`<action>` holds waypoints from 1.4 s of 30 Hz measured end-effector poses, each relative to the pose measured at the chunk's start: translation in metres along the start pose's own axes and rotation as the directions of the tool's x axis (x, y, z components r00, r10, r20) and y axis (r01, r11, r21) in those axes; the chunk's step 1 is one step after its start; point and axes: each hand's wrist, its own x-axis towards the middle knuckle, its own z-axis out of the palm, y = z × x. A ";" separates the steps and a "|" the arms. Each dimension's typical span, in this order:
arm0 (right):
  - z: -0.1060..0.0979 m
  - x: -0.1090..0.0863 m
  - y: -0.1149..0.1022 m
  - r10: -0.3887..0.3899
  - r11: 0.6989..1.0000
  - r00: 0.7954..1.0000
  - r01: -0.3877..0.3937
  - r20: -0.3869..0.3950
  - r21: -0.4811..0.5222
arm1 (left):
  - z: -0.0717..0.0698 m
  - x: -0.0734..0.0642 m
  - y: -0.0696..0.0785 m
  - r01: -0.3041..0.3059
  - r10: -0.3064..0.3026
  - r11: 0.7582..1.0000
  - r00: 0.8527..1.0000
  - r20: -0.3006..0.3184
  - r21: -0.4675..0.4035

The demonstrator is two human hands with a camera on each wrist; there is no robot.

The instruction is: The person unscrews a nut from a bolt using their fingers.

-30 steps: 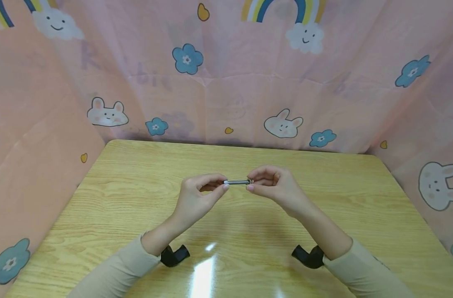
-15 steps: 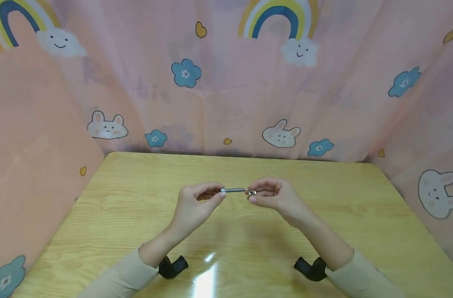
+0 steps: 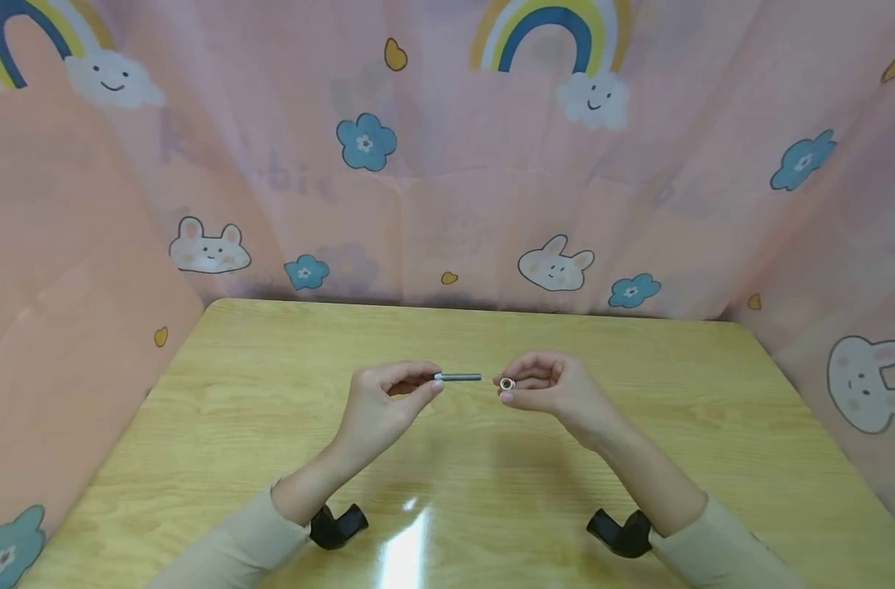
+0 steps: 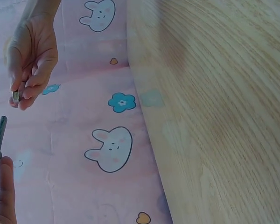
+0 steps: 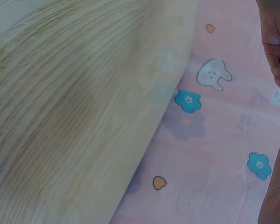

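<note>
Between thumb and fingertips, my left hand [image 3: 392, 401] pinches a bolt [image 3: 460, 377] by its head end. The grey threaded shank lies almost level and points right, also seen as a bolt [image 4: 1, 133] in the left wrist view. My right hand [image 3: 561, 393] holds a small shiny metal nut [image 3: 507, 384] in its fingertips, with the hole turned toward the head camera. A short gap separates the nut from the bolt's tip. At the right wrist view's edge, only parts of both hands show; bolt and nut are out of that frame.
Both hands are above a light wood-grain table [image 3: 285, 343]. A pink printed curtain [image 3: 433, 204] surrounds its back and sides. Black wrist-worn pieces [image 3: 337, 526] stick out by both cuffs. A bright reflection shines on the tabletop near the front.
The nut was at the bolt's free end a second ago. My right hand has drawn it off to the right and turned its hole toward the head camera. My left hand still holds the bolt.
</note>
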 end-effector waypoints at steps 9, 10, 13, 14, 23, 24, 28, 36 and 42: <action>-0.010 0.001 0.006 -0.027 1.000 1.000 0.027 -0.012 -0.010 | -0.002 0.001 -0.002 0.034 -0.035 0.999 0.999 0.018 0.016; -0.011 0.001 0.006 -0.023 1.000 1.000 0.023 -0.017 -0.012 | -0.002 0.001 0.002 0.040 -0.040 0.999 0.999 0.023 0.018; -0.013 0.002 0.008 -0.018 1.000 0.999 0.018 -0.030 -0.014 | -0.003 0.001 -0.002 0.050 -0.051 0.999 0.998 0.033 0.018; -0.013 0.002 0.009 -0.017 1.000 0.999 0.016 -0.034 -0.015 | -0.003 0.001 -0.003 0.051 -0.051 0.998 0.998 0.036 0.022; -0.019 0.004 0.016 0.005 0.999 0.999 -0.008 -0.046 -0.046 | -0.001 -0.001 -0.025 0.090 -0.091 0.995 0.996 0.024 0.036; -0.019 0.004 0.017 0.007 0.999 0.999 -0.009 -0.044 -0.051 | 0.000 -0.001 -0.027 0.099 -0.100 0.994 0.995 0.023 0.038; -0.020 0.004 0.019 0.014 0.998 0.999 -0.016 -0.037 -0.059 | 0.002 -0.002 -0.033 0.127 -0.128 0.991 0.992 0.019 0.047; -0.025 0.006 0.027 0.007 0.995 0.999 -0.011 -0.042 -0.102 | 0.002 -0.005 -0.044 0.134 -0.139 0.986 0.989 0.050 0.102; -0.028 0.010 0.037 0.046 0.992 0.997 -0.053 -0.059 -0.113 | 0.003 -0.009 -0.051 0.131 -0.141 0.980 0.988 0.064 0.147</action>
